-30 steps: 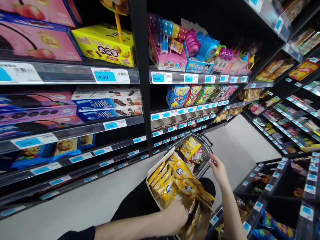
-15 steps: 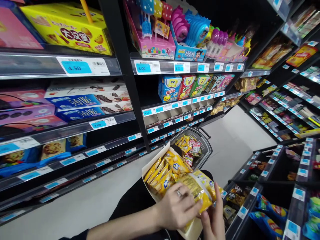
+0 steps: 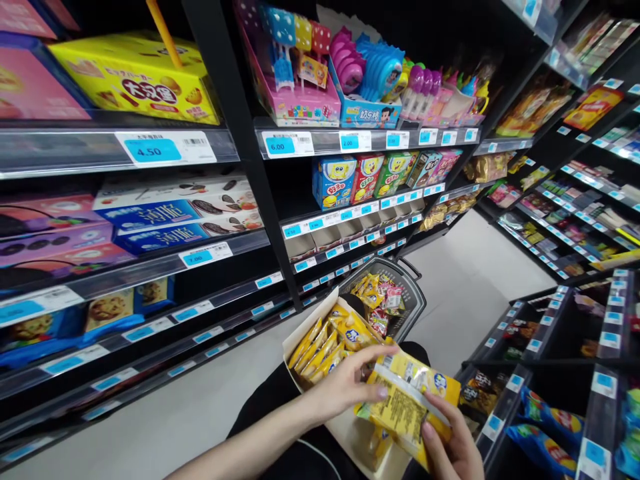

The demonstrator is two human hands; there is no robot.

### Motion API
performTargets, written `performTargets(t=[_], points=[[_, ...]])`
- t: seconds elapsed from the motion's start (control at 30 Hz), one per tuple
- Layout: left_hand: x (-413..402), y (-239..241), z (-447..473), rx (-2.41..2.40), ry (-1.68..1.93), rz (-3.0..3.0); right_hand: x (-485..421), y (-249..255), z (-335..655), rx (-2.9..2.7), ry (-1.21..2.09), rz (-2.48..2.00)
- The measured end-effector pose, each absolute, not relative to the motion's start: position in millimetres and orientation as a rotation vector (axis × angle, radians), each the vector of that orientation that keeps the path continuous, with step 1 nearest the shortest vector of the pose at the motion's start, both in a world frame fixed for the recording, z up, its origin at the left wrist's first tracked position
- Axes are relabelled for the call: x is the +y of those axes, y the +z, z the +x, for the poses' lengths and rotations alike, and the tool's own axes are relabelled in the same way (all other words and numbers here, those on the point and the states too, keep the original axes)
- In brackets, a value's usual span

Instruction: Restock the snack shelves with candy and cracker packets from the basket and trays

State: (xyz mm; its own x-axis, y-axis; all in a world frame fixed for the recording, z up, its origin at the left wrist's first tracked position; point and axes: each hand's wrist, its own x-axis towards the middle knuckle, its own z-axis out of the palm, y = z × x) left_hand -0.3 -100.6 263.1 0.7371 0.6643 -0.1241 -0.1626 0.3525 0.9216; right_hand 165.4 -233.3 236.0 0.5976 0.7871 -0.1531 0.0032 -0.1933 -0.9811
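Moved from basket rim [image 3: 420, 299]: right hand [image 3: 454, 440], lower right, curled; with loosely curled left hand [image 3: 345, 387], grips yellow packets [image 3: 404, 403].

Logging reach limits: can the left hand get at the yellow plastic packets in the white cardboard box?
Probably yes: the open box and packets lie beside the left hand, though it holds another packet.

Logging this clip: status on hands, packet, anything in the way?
Left fingers and right fingers grip at least one yellow packet; text side up, above box; basket beyond, seemingly not in the way.
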Motion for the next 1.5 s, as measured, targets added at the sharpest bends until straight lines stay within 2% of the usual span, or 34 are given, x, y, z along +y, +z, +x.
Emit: performTargets(t=[0.27,0.5,0.73,0.93,1.1,1.2,1.3,1.5], points=[[-110,257,4,0.781,0.533,1.216,-218,244,159,-0.705,0.898,-1.554],[-110,262,7,0.848,0.569,1.271,-221,232,158,-0.726,0.834,-1.642],[-112,248,11,0.892,0.653,1.185,-221,243,160,-0.821,0.889,-1.65],[-111,251,5,0.826,0.695,1.235,-219,244,153,-0.714,0.861,-1.64],[-116,247,9,0.948,0.711,1.251,-214,235,143,-0.614,0.817,-1.706],[-119,242,14,0.981,0.804,1.162,-210,234,140,-0.59,0.765,-1.751],[-118,240,15,0.819,0.877,1.011,-207,236,141,-0.602,0.764,-1.731],[-109,241,8,0.558,0.747,0.567,-212,243,156,-0.67,0.874,-1.544]])
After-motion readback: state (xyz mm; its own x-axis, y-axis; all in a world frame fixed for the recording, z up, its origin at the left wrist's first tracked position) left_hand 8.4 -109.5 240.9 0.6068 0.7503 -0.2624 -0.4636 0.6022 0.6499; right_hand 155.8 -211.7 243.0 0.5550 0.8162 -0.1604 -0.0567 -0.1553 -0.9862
